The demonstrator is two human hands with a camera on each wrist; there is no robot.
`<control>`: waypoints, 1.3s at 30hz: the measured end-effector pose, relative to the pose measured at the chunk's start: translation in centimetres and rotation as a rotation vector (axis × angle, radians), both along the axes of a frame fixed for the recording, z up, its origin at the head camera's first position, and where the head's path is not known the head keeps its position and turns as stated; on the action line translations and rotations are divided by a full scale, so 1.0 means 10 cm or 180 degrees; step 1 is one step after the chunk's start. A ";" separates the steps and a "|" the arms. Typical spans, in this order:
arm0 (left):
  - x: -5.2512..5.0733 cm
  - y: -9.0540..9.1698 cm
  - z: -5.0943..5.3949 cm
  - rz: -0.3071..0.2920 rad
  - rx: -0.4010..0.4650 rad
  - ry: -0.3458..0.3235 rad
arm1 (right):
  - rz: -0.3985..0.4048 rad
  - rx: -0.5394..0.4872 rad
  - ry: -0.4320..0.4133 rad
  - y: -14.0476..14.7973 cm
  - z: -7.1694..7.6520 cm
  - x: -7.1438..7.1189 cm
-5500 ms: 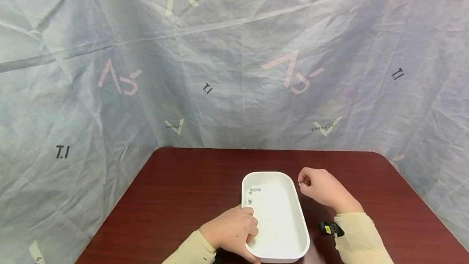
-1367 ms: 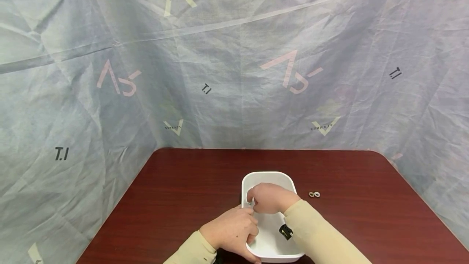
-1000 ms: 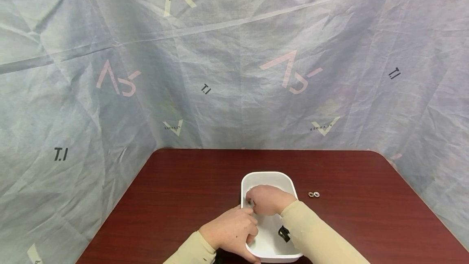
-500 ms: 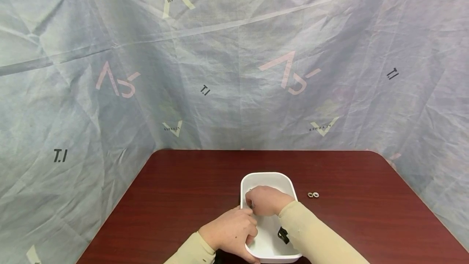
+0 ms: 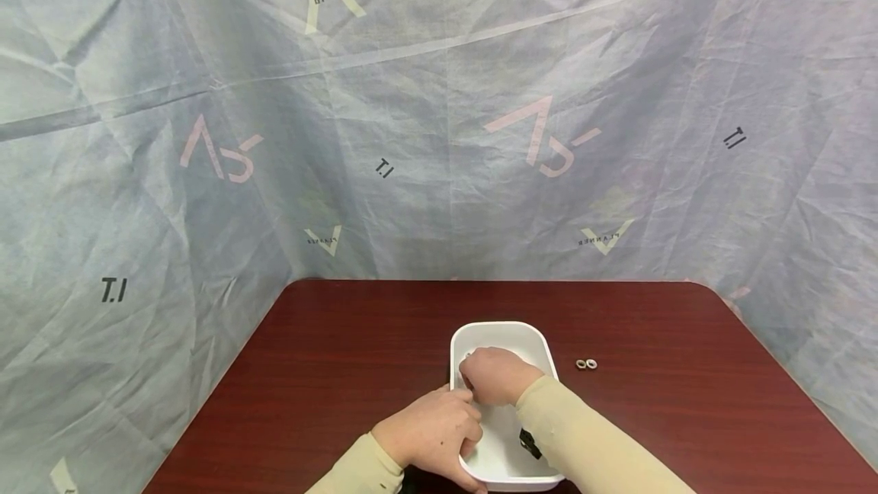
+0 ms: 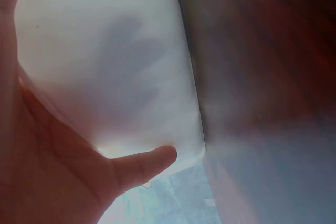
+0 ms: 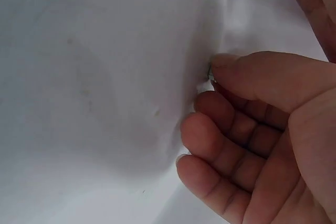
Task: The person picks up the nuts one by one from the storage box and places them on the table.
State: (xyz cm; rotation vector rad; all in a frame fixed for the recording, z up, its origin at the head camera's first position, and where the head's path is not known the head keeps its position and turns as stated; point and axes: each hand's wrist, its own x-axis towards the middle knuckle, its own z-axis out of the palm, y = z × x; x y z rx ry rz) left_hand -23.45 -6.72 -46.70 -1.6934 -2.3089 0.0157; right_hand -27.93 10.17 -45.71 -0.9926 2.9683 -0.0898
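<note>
A white rectangular tray (image 5: 504, 444) with rounded corners stands on the table. My left hand (image 5: 435, 429) grips its left wall near the front corner, fingers over the rim; in the left wrist view the thumb (image 6: 144, 166) lies along the outside. My right hand (image 5: 497, 376) is down inside the tray by the left wall. In the right wrist view it pinches a small shiny metal nut (image 7: 211, 73), mostly hidden by the thumb and fingertips, close to the tray wall. Right of the tray, two nuts (image 5: 586, 364) lie side by side, one darker, one paler.
The dark red table (image 5: 357, 357) reaches back to a grey printed cloth (image 5: 439, 136) that hangs behind and at both sides. A black wrist device (image 5: 530, 443) shows below the right sleeve, over the tray floor.
My right hand has moved from the table right of the tray into its left side, leaving two nuts visible on the table. Lately its fingers have shifted only slightly. The left hand keeps its grip.
</note>
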 end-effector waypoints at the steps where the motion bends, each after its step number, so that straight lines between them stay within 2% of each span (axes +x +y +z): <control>1: 0.00 0.00 0.00 0.0004 0.0002 -0.0017 | -0.0011 0.0030 0.0028 -0.01 0.00 0.00; 7: 0.00 -0.01 -0.02 0.0064 -0.0008 -0.0075 | -0.0066 0.0141 0.0158 -0.05 -0.02 0.00; 11: -0.01 -0.02 -0.03 0.0084 -0.0009 -0.0092 | -0.0117 0.0151 0.0146 -0.05 -0.02 0.00; 18: -0.01 -0.01 -0.02 -0.0008 0.0012 0.0010 | -0.0124 -0.0060 0.0048 0.01 0.05 -0.01; 26: 0.01 -0.01 -0.01 0.0002 0.0002 0.0028 | -0.0027 -0.0316 0.0050 0.08 0.14 0.00; 32: 0.00 -0.01 -0.02 0.0046 -0.0028 -0.0016 | 0.0087 -0.0476 0.0191 0.16 0.31 0.00; 39: 0.00 0.00 0.00 0.0094 -0.0089 -0.0001 | -0.0131 -0.0604 0.0196 0.31 0.52 0.03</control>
